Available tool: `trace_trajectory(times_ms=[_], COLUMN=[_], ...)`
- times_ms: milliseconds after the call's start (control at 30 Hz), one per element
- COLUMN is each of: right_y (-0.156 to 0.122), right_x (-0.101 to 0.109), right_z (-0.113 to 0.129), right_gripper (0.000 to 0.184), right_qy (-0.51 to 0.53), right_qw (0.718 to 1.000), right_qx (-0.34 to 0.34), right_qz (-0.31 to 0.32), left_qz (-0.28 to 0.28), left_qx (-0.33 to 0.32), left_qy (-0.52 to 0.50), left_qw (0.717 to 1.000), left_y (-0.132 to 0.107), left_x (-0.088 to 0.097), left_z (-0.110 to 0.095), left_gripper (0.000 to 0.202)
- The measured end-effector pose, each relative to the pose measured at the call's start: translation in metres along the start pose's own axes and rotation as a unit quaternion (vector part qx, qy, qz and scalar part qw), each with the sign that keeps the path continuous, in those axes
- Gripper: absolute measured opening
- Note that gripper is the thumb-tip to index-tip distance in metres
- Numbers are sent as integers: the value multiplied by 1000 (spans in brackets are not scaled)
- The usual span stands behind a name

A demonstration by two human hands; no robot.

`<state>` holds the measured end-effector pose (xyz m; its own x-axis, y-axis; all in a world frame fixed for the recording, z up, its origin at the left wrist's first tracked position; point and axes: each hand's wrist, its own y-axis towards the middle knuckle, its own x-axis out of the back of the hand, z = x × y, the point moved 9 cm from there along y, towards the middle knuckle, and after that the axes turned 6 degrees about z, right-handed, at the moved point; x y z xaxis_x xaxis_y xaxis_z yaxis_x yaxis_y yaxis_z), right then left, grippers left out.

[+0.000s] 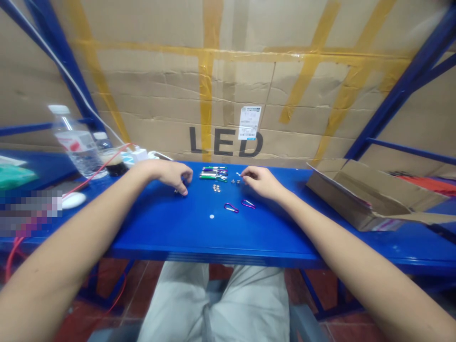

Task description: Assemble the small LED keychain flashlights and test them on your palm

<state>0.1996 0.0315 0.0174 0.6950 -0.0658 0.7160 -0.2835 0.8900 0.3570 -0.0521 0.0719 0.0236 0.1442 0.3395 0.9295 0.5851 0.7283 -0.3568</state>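
Note:
My left hand (174,176) hovers over the blue table with bent fingers and a gap between thumb and forefinger. A tiny metallic piece (176,191) shows just under it. My right hand (262,182) has its fingertips drawn together beside small silver pieces (238,182); whatever they pinch is too small to make out. Between the hands lies a row of slim green, purple and dark metallic tubes (213,174). Several small round metal pieces (216,188) sit in front of it. Closer to me are two purple carabiners, one (231,208) left of the other (248,204), and a white disc (212,216).
An open cardboard box (356,199) stands at the right. On the left are a water bottle (76,145), a dark-liquid bottle (116,164), a white mouse (73,200) and red cable (96,173). A large taped carton (171,95) closes off the back.

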Motion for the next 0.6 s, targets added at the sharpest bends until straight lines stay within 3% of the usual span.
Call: trace_trajectory(times_ms=[100,267,333,367,467,533,600], right_y=[0,0,0,0,-1,-4,-7], right_x=[0,0,1,1,-4,-13,-21], right_z=[0,-2,-3,-2,4,14,30], right_gripper=[14,13,12,12,14,19,22], right_qy=[0,4,19,35,117,172,202], right_qw=[1000,1000,1000,999,993,984,977], right_qx=[3,1,-3,-6,-20,-31,-22], right_qz=[2,1,-5,-9,0,32,58], left_qz=[4,-10,-75,-136,-324,-376,-385], left_qx=[-1,12,-30,-68,-184,-229,-261], left_qy=[19,37,24,19,3,-3,8], left_qw=[1000,999,996,988,928,898,885], left_y=[0,5,6,4,-10,-15,-16], left_x=[-3,-4,6,15,38,37,30], left_z=[6,4,-12,-24,-65,-90,-112], left_gripper=[51,44,44,45,53,56,54])
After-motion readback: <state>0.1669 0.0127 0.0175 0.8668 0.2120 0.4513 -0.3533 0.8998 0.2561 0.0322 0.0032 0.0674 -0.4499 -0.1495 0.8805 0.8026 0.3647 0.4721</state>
